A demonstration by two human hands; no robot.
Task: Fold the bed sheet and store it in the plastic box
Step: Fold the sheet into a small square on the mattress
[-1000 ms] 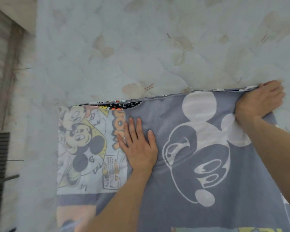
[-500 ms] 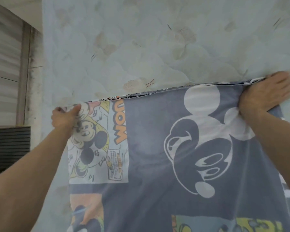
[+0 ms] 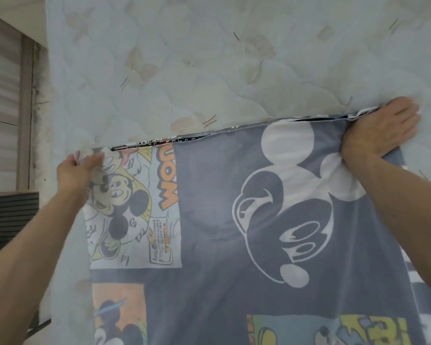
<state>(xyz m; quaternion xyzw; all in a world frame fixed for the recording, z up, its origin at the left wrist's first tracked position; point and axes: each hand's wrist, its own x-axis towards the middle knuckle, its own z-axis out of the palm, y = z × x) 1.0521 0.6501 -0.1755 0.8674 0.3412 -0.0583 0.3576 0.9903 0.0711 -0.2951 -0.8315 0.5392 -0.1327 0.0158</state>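
sheet (image 3: 234,220): grey cartoon-print bed sheet, spread flat on the mattress (image 3: 209,58), covers near & right part; far edge runs left-right, slightly higher on the right.
left hand (image 3: 75,174): at far-left corner of sheet, fingers curled round the cloth, gripping it; corner bunched & a bit blurred.
right hand (image 3: 381,133): at far-right corner, palm down on the sheet; fabric puckered under the wrist; fingers blurred, can't tell if pinching or just pressing.
mattress: pale quilted, faded leaf print w/ brownish marks, bare beyond the sheet's far edge.
left bkgd: slatted wall (image 3: 0,95), dark slatted unit (image 3: 10,220) below.
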